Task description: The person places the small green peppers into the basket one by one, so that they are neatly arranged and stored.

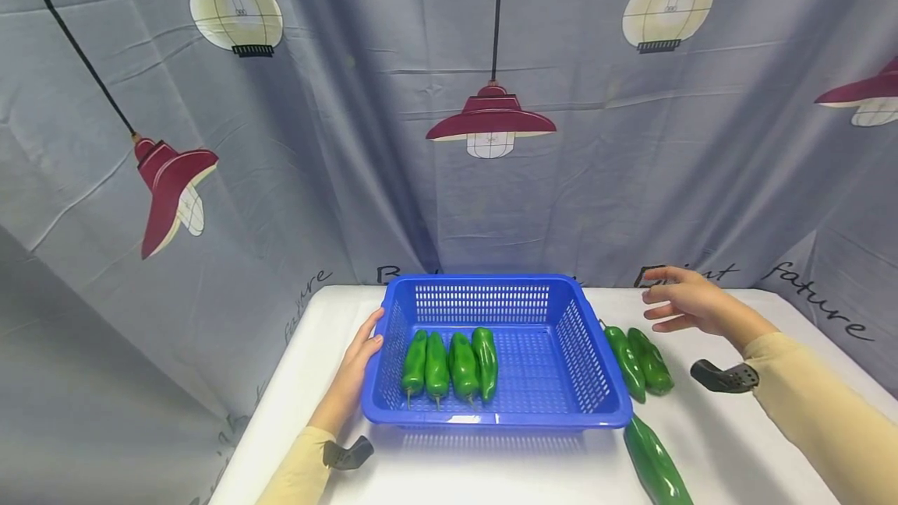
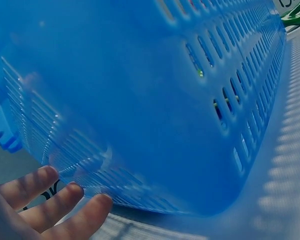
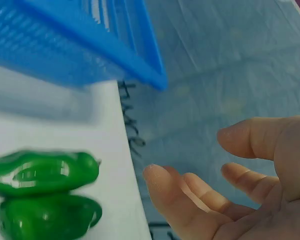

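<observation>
A blue plastic basket (image 1: 491, 419) sits on the white table with several green peppers (image 1: 463, 365) side by side in its left half. My left hand (image 1: 354, 365) rests against the basket's left side, fingers extended along the outer wall; the left wrist view shows its fingertips (image 2: 97, 205) by the slotted wall. Off to the right, my right hand (image 1: 691, 302) hovers above the table with nothing in it, fingers spread and loosely bent. Two more green peppers (image 1: 627, 361) (image 3: 45, 172) lie below it, beside the basket's right wall.
A long dark green vegetable (image 1: 658, 462) lies at the basket's front right corner, partly cut off by the frame edge. Behind the white table (image 1: 449, 474) hangs a grey curtain (image 1: 351, 139) printed with lamps. Dark wrist devices (image 1: 726, 376) are on both arms.
</observation>
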Available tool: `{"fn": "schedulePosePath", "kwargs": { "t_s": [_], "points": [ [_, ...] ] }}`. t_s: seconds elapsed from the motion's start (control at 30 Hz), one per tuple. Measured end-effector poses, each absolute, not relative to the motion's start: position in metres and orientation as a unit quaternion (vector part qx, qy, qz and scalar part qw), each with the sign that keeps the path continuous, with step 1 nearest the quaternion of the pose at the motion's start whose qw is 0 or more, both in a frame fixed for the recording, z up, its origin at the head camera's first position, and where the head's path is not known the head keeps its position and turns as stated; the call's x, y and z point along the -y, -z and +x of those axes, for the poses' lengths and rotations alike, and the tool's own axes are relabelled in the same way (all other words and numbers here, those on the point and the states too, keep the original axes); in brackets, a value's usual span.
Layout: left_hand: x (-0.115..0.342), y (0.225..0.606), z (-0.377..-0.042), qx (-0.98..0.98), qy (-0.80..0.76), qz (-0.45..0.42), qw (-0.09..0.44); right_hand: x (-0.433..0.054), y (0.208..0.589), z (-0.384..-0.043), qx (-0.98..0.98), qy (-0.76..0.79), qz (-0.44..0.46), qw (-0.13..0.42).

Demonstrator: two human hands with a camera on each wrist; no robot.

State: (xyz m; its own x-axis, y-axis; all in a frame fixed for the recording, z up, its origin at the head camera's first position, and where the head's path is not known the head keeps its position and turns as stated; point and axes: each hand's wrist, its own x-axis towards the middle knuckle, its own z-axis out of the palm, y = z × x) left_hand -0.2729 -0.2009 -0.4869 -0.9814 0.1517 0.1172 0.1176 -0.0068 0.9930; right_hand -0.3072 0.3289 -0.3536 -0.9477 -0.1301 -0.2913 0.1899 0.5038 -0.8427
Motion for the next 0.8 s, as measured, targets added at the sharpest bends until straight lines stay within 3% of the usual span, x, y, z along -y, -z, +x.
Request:
{"fn": "schedulePosePath", "kwargs": {
  "t_s": [0.8],
  "points": [
    [0.201, 0.488, -0.274, -0.705, -0.701, 0.101, 0.007, -0.387, 0.415, -0.295, -0.839, 0.509, 0.082, 0.176]
  ]
}}
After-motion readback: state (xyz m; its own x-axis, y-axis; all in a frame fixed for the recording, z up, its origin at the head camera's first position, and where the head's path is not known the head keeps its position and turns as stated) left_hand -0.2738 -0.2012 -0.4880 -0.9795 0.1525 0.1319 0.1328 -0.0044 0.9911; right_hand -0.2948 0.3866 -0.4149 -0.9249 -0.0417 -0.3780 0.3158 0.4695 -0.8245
